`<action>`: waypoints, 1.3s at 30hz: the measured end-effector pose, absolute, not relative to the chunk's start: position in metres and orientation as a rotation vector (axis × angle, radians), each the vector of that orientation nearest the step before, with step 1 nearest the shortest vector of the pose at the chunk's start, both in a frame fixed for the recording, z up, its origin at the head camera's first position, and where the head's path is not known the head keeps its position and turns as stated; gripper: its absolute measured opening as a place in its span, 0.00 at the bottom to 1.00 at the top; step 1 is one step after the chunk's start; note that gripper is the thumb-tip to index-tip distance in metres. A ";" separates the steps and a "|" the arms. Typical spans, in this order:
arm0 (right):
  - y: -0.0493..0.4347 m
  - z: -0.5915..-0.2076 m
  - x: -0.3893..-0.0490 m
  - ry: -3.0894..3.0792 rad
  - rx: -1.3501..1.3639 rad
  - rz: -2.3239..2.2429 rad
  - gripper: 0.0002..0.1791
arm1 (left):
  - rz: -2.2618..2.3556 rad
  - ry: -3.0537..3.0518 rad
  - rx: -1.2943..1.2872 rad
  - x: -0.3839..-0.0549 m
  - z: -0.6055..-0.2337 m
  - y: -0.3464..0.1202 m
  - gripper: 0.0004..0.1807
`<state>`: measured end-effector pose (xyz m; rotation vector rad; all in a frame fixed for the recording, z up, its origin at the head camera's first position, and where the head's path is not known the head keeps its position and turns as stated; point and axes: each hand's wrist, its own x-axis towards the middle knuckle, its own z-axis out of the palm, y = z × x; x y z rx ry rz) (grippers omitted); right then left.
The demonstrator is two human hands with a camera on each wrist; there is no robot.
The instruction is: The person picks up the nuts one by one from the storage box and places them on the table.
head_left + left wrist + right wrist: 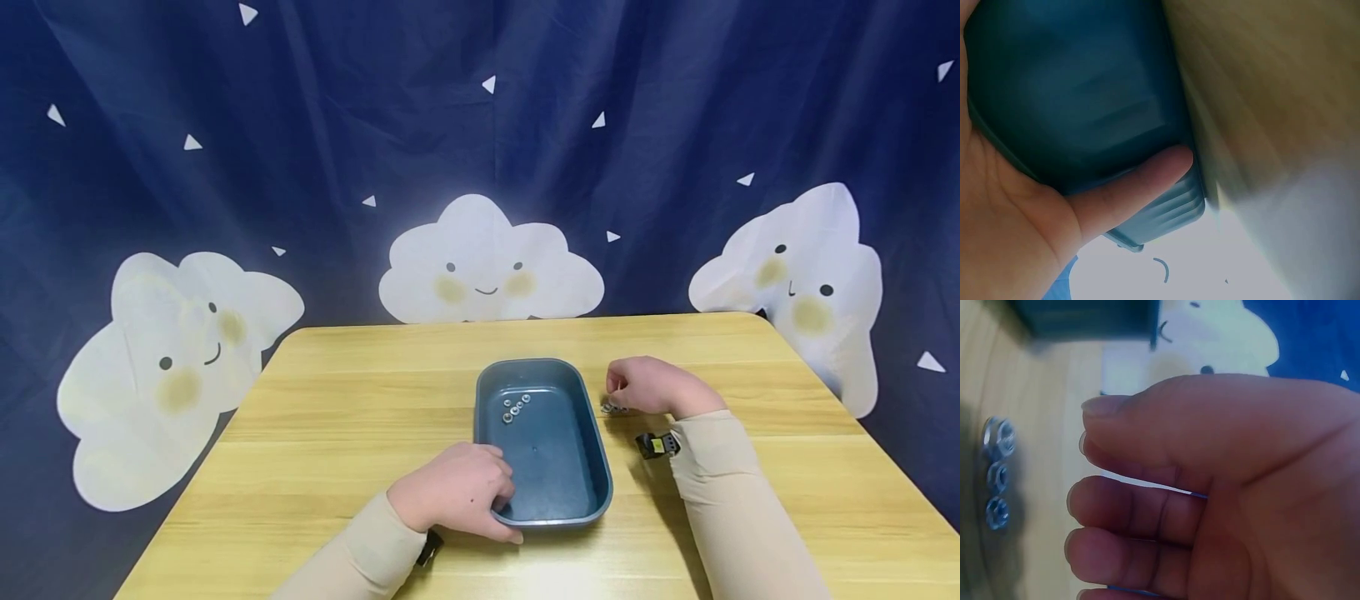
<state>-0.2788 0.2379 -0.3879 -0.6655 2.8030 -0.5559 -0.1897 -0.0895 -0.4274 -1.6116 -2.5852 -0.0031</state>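
Note:
A dark blue-green plastic tray [543, 475] stands on the wooden table, with several small metal nuts [514, 411] lying inside toward its far left. My left hand [459, 487] grips the tray's near left corner, fingers over the rim and thumb along the outer wall; the left wrist view shows this thumb [1135, 187] against the side. To the right of the tray, my right hand [654, 386] hovers low over a short row of metal nuts [997, 477]. Its thumb and index finger [1107, 425] lie close together, with nothing visible between them, and the other fingers are loosely bent.
The light wooden table [337, 400] reaches back to a dark blue curtain [337, 100] with white clouds and small triangles. A black wrist camera [657, 446] sits under the right cuff.

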 end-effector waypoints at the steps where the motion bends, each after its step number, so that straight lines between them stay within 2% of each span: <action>1: 0.237 -0.386 -0.278 2.807 -0.670 -0.554 0.05 | -0.004 -2.584 -1.613 -0.190 -0.428 -0.089 0.30; 12: 0.213 -0.369 -0.265 2.841 -0.764 -0.551 0.02 | 0.000 -2.589 -1.612 -0.191 -0.427 -0.090 0.30; 25: 0.174 -0.360 -0.250 2.831 -0.979 -0.508 0.04 | -0.028 -2.542 -1.614 -0.191 -0.429 -0.092 0.30; 39: 0.143 -0.366 -0.242 2.835 -1.123 -0.457 0.14 | -0.038 -2.525 -1.637 -0.192 -0.429 -0.092 0.30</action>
